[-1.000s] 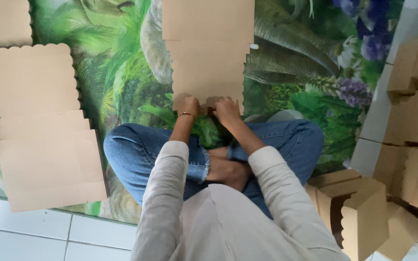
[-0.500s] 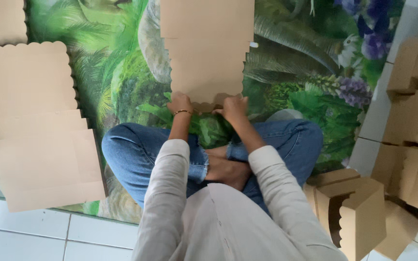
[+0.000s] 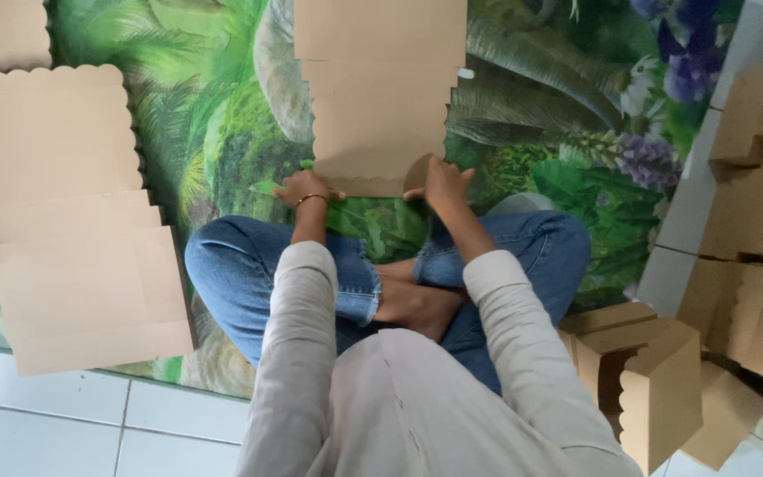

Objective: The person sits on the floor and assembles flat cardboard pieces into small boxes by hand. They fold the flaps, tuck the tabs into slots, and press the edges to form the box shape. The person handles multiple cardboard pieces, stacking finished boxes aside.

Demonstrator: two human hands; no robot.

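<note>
Head view: both hands, left hand and right hand, pinch the scalloped near edge of a flat cardboard box blank on the floor mat. Judged light, stiff, creasable; corners suit gripping.

Light: bright, even, soft daylight; source not shown.
Shadows: faint, thin ones cast under the card sheets on the mat.
Glare: pale sheen seen on the tiles, lower left.
Focus: centre rendered sharp; boxes at right slightly soft.
Distortion: mild bending noted at edges.
</note>
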